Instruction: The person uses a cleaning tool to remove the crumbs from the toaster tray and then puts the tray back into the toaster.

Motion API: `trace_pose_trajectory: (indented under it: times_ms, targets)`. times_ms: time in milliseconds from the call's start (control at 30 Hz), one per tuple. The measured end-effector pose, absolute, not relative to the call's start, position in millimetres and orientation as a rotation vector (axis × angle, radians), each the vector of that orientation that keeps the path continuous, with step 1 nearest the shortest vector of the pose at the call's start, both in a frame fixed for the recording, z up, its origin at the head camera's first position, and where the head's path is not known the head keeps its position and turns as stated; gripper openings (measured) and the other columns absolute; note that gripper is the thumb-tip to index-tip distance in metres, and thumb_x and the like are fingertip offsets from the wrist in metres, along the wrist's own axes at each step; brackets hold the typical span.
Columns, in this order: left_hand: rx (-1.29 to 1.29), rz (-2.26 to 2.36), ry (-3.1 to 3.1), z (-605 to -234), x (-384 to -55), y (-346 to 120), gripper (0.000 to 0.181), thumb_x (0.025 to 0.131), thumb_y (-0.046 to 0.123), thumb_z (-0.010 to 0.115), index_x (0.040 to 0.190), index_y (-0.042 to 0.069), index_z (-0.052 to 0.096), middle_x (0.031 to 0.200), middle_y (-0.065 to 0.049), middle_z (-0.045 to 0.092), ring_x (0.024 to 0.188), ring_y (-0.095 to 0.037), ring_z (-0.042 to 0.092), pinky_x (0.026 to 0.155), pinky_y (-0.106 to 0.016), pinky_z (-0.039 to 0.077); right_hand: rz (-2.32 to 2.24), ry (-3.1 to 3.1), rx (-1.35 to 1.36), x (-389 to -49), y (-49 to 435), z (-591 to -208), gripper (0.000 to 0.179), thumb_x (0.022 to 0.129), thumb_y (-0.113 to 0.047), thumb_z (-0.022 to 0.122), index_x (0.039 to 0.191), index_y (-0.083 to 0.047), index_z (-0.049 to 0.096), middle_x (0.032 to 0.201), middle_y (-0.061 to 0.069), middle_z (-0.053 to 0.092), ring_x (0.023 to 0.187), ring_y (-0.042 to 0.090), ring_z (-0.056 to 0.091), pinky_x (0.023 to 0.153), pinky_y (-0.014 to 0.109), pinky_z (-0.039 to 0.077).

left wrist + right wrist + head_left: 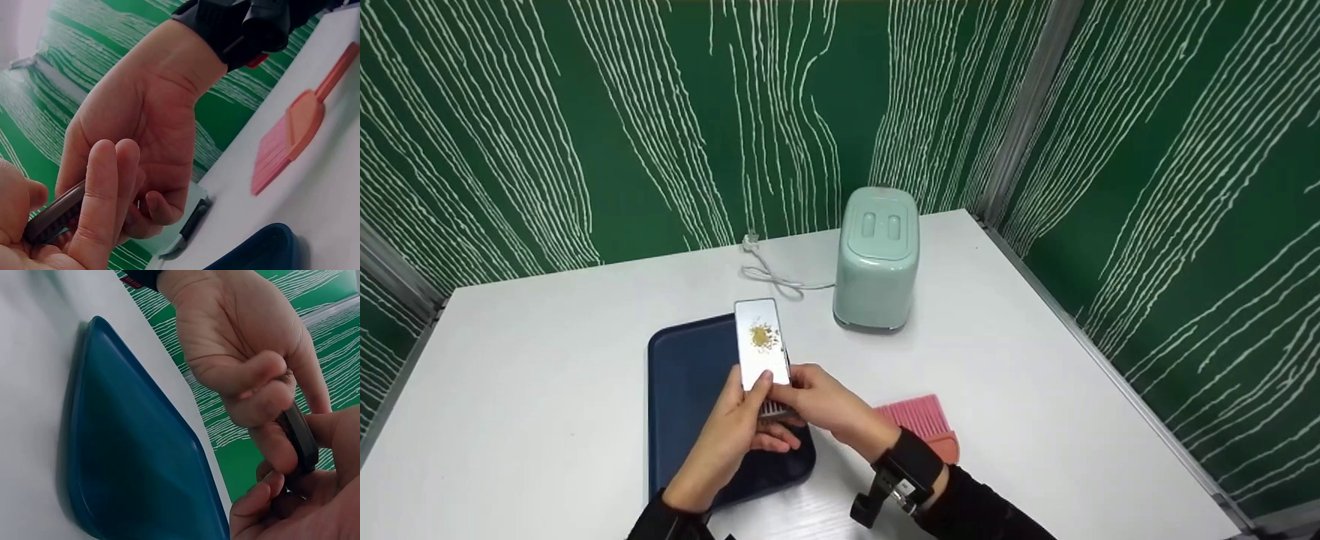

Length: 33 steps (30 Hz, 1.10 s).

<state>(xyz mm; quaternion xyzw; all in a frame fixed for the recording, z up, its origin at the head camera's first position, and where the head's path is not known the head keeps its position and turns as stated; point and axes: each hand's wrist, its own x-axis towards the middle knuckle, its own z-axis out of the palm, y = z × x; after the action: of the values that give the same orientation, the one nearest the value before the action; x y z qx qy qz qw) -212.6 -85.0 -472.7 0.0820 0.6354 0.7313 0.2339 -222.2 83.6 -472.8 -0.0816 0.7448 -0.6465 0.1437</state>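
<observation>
Both hands hold a slim rectangular case (761, 337) with a shiny white face and a gold speckled patch. A dark slotted part, like comb teeth, shows at its near end. My left hand (724, 431) grips it from the left, thumb laid over the white face, other fingers underneath. From the right, my right hand (832, 405) pinches its near right edge. In the left wrist view the case's dark edge (56, 212) lies between the two hands, and two left fingers stand out straight. The right wrist view shows its dark side (302, 439) partly hidden by fingers.
Below the hands lies a navy tray (682, 420) on the white table (540, 375). A brush (919, 416) with pink bristles and an orange handle is partly behind the right forearm. At the back stands a mint-green toaster (877, 277), its white cord (791, 285) trailing left.
</observation>
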Motion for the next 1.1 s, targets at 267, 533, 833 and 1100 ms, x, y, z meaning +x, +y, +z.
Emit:
trace_pose_trajectory:
  times_ms: [267,533,833,1100]
  targets:
    - [0.193,2.068,1.736,-474,-214,-87,0.050,0.118,0.034,0.042,0.157,0.008,0.024,0.094,-0.011,0.076,0.064,-0.019,0.077,0.060,-0.026,0.062,-1.889,2.137,-0.216,-221,77,-472,0.030,0.106,-0.020,0.063,0.115,0.006,0.073,0.091,-0.004,0.071,0.085,0.006,0.065,0.080,0.019,0.050]
    - [0.197,2.101,1.710,-474,-215,-94,0.042,0.119,0.031,0.039,0.151,0.005,0.027,0.090,-0.010,0.077,0.063,-0.020,0.078,0.059,-0.026,0.062,-1.892,2.086,-0.215,-219,72,-470,0.036,0.113,-0.026,0.056,0.122,0.004,0.072,0.103,0.005,0.078,0.090,0.008,0.069,0.087,0.020,0.053]
    - [0.224,2.090,1.701,-475,-216,-100,0.039,0.119,0.030,0.039,0.146,0.004,0.028,0.087,-0.015,0.079,0.065,-0.020,0.079,0.060,-0.026,0.063,-1.864,2.075,-0.240,-217,73,-466,0.050,0.118,-0.037,0.039,0.121,0.003,0.069,0.089,-0.005,0.063,0.080,0.007,0.058,0.077,0.022,0.046]
    - [0.222,2.078,1.702,-475,-217,-106,0.035,0.119,0.022,0.039,0.147,0.003,0.027,0.089,-0.017,0.080,0.065,-0.018,0.079,0.060,-0.025,0.063,-1.849,2.077,-0.235,-215,75,-466,0.047,0.118,-0.036,0.040,0.128,0.003,0.065,0.102,-0.001,0.071,0.091,0.005,0.064,0.081,0.022,0.055]
